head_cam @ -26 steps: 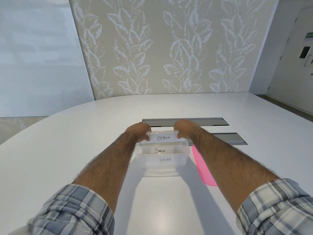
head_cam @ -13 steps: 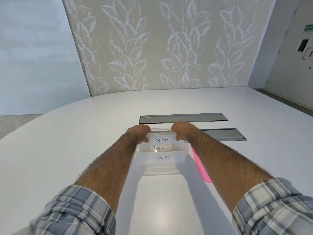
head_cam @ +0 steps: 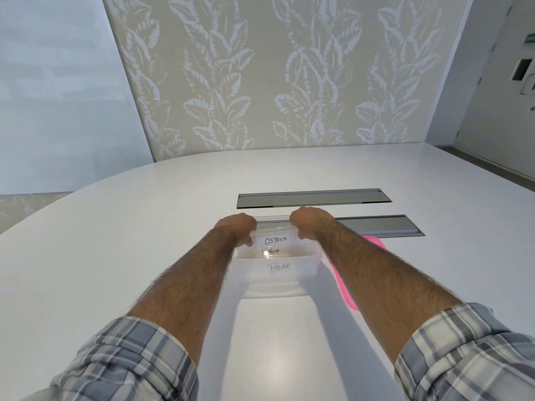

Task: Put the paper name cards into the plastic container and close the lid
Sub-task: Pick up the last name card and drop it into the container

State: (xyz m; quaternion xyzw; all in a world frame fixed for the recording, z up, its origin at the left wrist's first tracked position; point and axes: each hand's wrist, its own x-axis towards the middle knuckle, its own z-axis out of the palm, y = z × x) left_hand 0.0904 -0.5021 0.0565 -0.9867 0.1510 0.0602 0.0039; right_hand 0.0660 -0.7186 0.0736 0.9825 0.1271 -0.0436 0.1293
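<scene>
A clear plastic container (head_cam: 275,280) stands open on the white table in front of me. Inside it stand white paper name cards: one reading "OSTRICH" (head_cam: 276,240) at the back, "PENGUIN" (head_cam: 272,251) in the middle and "BEAR" (head_cam: 279,266) at the front. My left hand (head_cam: 238,228) pinches the left end of the OSTRICH card and my right hand (head_cam: 308,222) pinches its right end, both at the far side of the container. The pink lid (head_cam: 343,287) lies flat on the table to the right of the container, partly hidden under my right forearm.
Two grey metal cable hatches (head_cam: 314,198) (head_cam: 379,225) are set flush in the table behind the container. The white table (head_cam: 115,241) curves away at the far left. A leaf-patterned wall stands behind it and a door at the far right.
Both hands have lowered the OSTRICH card a little deeper into the container, behind the PENGUIN card. The camera has shifted slightly.
</scene>
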